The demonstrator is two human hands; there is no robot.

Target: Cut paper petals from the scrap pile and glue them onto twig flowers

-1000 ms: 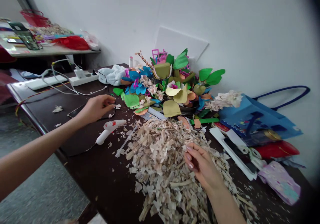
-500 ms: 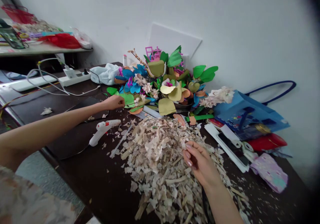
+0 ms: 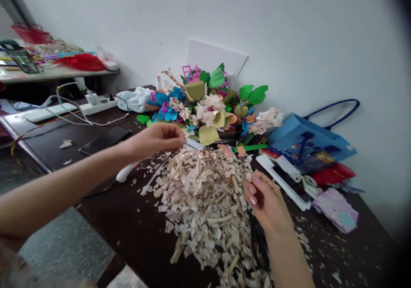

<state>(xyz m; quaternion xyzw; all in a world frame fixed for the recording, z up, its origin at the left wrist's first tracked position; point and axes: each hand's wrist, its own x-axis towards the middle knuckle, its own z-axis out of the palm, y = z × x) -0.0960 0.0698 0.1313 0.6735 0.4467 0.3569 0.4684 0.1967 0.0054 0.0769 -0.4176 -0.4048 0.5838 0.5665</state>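
My left hand hovers over the far left edge of a heap of pale dried flakes. Its fingertips are pressed together; what they hold, if anything, I cannot make out. At the right side of the heap, my right hand is closed, with a small pale flake pinched between thumb and forefinger. Black-handled scissors lie under my right wrist, partly hidden. A white glue gun is mostly covered by my left forearm. Pale petal flowers rest among colourful cut leaves behind the heap.
A blue bag, a white tray with a phone and a purple patterned cloth lie on the right. Power strips with cables, a light-blue cloth and a black flat pad are on the left.
My left hand has moved right and nearer, from the green leaves to the heap's edge, and its forearm now covers much of the glue gun. Pale flowers now show over the yellow petals.
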